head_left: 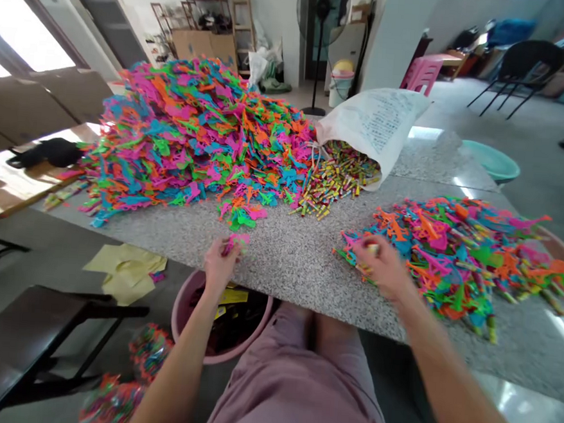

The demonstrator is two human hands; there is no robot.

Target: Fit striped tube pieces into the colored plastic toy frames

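Note:
My left hand (221, 259) is at the near edge of the stone table, its fingers pinched on a small pink plastic toy piece (239, 239). My right hand (383, 267), smeared by motion, is closed at the left side of a pile of colourful plastic toys with tubes (434, 248). The pale end of a small tube (373, 248) shows in its fingers. Beyond my left hand rises a big heap of bright plastic pieces (195, 134). Small yellow and red tubes (335, 176) spill from a white woven sack (378, 118) at the centre.
A pink tub (180, 323) with dark and yellow items stands below the table's edge (283, 263). Filled clear bags (114, 403) and a dark stool (26, 348) are at lower left. A green basin (493, 160) sits beyond the table; a fan (319, 53) stands behind.

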